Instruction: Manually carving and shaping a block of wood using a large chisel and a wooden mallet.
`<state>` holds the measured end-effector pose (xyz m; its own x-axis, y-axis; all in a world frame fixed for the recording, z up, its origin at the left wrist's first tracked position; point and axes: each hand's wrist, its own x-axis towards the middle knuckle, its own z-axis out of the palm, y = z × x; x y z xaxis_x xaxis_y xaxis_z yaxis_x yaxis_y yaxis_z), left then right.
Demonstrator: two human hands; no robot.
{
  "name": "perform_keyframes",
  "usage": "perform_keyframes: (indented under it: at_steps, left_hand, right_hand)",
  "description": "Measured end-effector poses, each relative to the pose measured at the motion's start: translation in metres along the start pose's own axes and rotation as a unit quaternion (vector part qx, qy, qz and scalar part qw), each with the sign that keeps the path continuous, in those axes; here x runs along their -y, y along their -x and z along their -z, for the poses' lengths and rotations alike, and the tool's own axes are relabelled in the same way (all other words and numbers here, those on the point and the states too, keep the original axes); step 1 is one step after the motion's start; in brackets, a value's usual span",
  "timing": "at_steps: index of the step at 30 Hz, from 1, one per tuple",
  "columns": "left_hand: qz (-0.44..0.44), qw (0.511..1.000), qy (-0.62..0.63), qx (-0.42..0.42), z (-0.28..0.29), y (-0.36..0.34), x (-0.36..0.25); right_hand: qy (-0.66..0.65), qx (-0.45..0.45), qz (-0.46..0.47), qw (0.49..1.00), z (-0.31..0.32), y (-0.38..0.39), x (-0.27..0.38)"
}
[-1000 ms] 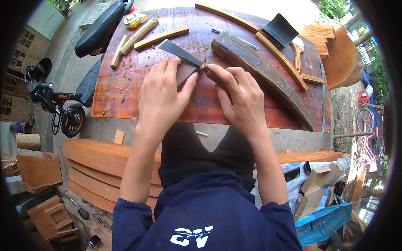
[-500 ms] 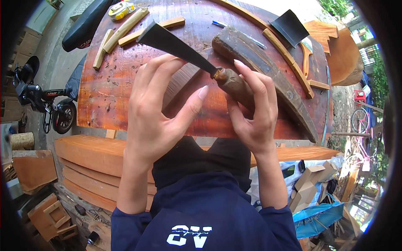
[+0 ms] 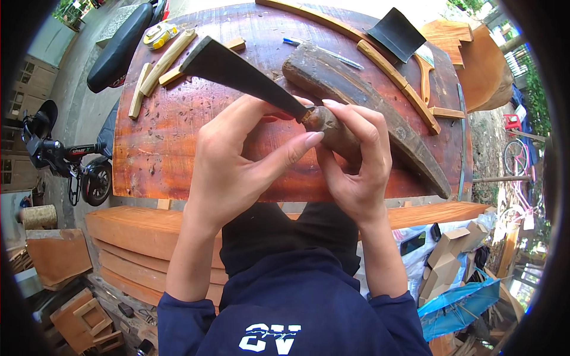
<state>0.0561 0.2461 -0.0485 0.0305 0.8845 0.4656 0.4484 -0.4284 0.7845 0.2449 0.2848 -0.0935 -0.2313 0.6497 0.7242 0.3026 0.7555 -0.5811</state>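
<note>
A chisel [image 3: 246,77] with a dark, flaring metal blade and a worn wooden handle is held up over the table, its wide end toward the upper left. My right hand [image 3: 359,178] grips the handle between thumb and fingers. At the neck, where blade meets handle, my left hand [image 3: 222,160] closes in, thumb on the near side. Its other fingers are partly hidden behind the blade. Just beyond my hands lies a long, curved, weathered wooden piece [image 3: 368,107], tapering toward the lower right.
The reddish wooden table [image 3: 160,160] carries a yellow tape measure [image 3: 159,37], wood strips [image 3: 169,62], a pen [image 3: 323,52], a black curved plate [image 3: 396,34] and a brush [image 3: 425,80]. Stacked planks [image 3: 127,231] lie along its near side. A motorbike [image 3: 77,154] stands at left.
My left hand has moved right and closed in on the chisel's neck. A brown ridged piece seen by my left fingers is no longer visible. The whole view has shifted slightly.
</note>
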Motion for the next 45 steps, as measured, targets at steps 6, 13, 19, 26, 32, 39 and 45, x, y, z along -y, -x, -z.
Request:
perform_keyframes:
  at_steps: [6, 13, 19, 26, 32, 39, 45]
  left_hand:
    - [0.046, 0.998, -0.03, 0.019, 0.007, -0.003, -0.004]
    - [0.018, 0.998, -0.065, 0.004, 0.002, -0.008, 0.003]
    - [0.031, 0.997, -0.065, 0.034, 0.006, -0.007, 0.002]
    - [0.04, 0.996, -0.055, 0.057, 0.007, -0.007, 0.006]
    - [0.032, 0.997, -0.058, 0.035, 0.003, -0.006, 0.008]
    - [0.033, 0.996, -0.051, 0.059, 0.007, -0.007, 0.005]
    - [0.039, 0.997, -0.043, 0.058, 0.006, -0.007, 0.004]
  right_hand:
    - [0.005, 0.019, -0.014, 1.0, 0.001, 0.001, -0.001]
    - [-0.038, 0.052, -0.06, 0.996, 0.002, -0.001, 0.003]
    - [-0.148, 0.066, -0.123, 0.979, 0.0, 0.006, 0.0]
    - [-0.253, 0.125, -0.246, 0.927, 0.008, -0.002, 0.003]
    - [-0.234, 0.102, -0.265, 0.93, 0.008, -0.003, 0.004]
    - [-0.226, 0.123, -0.252, 0.933, 0.008, -0.005, 0.003]
    - [-0.278, 0.138, -0.303, 0.901, 0.013, -0.005, 0.005]
